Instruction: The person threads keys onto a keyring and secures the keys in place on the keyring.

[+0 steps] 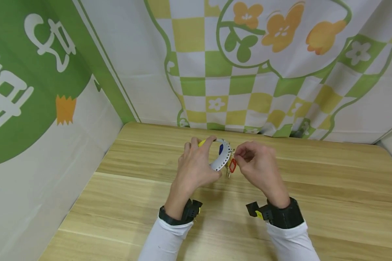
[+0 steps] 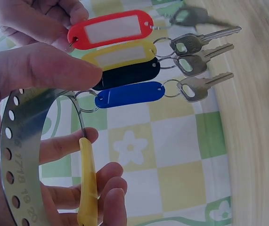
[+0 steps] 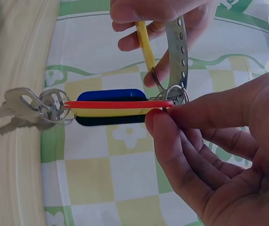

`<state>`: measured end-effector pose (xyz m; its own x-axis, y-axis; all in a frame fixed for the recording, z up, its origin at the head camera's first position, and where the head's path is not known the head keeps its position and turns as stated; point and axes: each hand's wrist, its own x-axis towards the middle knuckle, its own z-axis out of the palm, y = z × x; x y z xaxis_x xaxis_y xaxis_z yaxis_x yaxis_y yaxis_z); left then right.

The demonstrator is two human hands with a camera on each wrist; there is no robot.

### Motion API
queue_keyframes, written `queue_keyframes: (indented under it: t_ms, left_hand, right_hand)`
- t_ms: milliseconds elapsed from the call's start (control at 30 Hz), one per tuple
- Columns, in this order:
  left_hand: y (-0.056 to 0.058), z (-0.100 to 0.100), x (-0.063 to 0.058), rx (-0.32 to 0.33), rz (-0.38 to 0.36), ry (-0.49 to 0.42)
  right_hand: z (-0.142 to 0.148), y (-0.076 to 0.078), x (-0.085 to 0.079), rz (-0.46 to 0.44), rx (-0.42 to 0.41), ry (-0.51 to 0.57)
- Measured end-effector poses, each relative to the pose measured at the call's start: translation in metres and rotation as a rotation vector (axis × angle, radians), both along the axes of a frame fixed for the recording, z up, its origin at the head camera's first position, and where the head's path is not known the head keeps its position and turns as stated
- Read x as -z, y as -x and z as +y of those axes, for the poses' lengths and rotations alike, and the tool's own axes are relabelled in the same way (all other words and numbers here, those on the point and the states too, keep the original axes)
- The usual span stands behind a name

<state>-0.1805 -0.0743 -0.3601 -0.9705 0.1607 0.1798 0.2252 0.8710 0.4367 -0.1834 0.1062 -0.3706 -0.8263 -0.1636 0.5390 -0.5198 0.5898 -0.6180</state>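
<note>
My left hand (image 1: 196,165) holds a large metal key ring (image 1: 223,159), a curved plate with a row of numbered holes and a yellow handle (image 2: 88,183). Fingers wrap the handle, and the thumb lies over the plate side. From the ring hang a blue tag (image 2: 129,94), a black tag (image 2: 132,74) and a yellow tag (image 2: 148,48), each with a silver key at its far end. Thumb and forefinger of my right hand (image 1: 261,166) pinch the near end of a red tag (image 3: 115,104), beside its small split ring (image 3: 186,96). Another key, blurred, dangles from the red tag.
Both hands are above a wooden table (image 1: 124,203). Behind its far edge hangs a green, yellow and white checked curtain (image 1: 219,65). A white and green printed sheet (image 1: 94,119) covers the left side. Black camera bands (image 1: 285,214) sit on both wrists.
</note>
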Motion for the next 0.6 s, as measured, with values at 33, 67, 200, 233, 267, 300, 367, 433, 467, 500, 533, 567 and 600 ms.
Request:
queue_keyframes:
  t_ms: [33, 67, 200, 233, 267, 300, 367, 433, 467, 500, 533, 567, 600]
  left_hand:
    - [0.0001, 0.0001, 0.0001, 0.001, 0.001, 0.000]
    - [0.0001, 0.0002, 0.0001, 0.002, 0.003, -0.001]
    - [0.0005, 0.0002, 0.0002, 0.001, 0.003, -0.003]
    - [0.0006, 0.0001, 0.0001, 0.000, 0.004, -0.003]
    - [0.0006, 0.0001, 0.0000, 0.000, 0.003, -0.005]
    - [0.0006, 0.0001, 0.0000, 0.000, 0.002, -0.007]
    - [0.0005, 0.0000, -0.0002, 0.002, 0.001, -0.011]
    - [0.0003, -0.0002, -0.0004, 0.003, 0.003, -0.015]
    - [0.0004, -0.0002, -0.0002, 0.004, 0.005, -0.017]
    - [0.0005, -0.0004, -0.0001, 0.004, 0.006, -0.017]
    - [0.0005, -0.0004, -0.0002, 0.003, 0.009, -0.017]
    - [0.0004, -0.0005, -0.0003, 0.002, 0.012, -0.015]
    - [0.0006, -0.0005, -0.0003, 0.000, 0.016, -0.013]
  right_hand:
    - [-0.0003, -0.0003, -0.0002, -0.014, -0.001, 0.000]
    - [-0.0005, -0.0006, -0.0004, -0.030, -0.004, 0.002]
    - [-0.0015, -0.0015, -0.0016, -0.085, -0.004, 0.002]
    - [-0.0016, -0.0017, -0.0019, -0.098, -0.003, 0.002]
    - [-0.0016, -0.0017, -0.0020, -0.111, -0.004, 0.002]
    - [-0.0016, -0.0019, -0.0022, -0.123, -0.004, 0.002]
    - [-0.0014, -0.0023, -0.0025, -0.156, -0.011, 0.011]
    - [-0.0015, -0.0027, -0.0027, -0.197, -0.025, 0.032]
    - [-0.0015, -0.0028, -0.0026, -0.220, -0.033, 0.046]
    - [-0.0015, -0.0030, -0.0027, -0.243, -0.040, 0.063]
    - [-0.0017, -0.0031, -0.0027, -0.268, -0.048, 0.085]
    - [-0.0018, -0.0031, -0.0027, -0.290, -0.056, 0.109]
    - [-0.0019, -0.0030, -0.0027, -0.310, -0.063, 0.133]
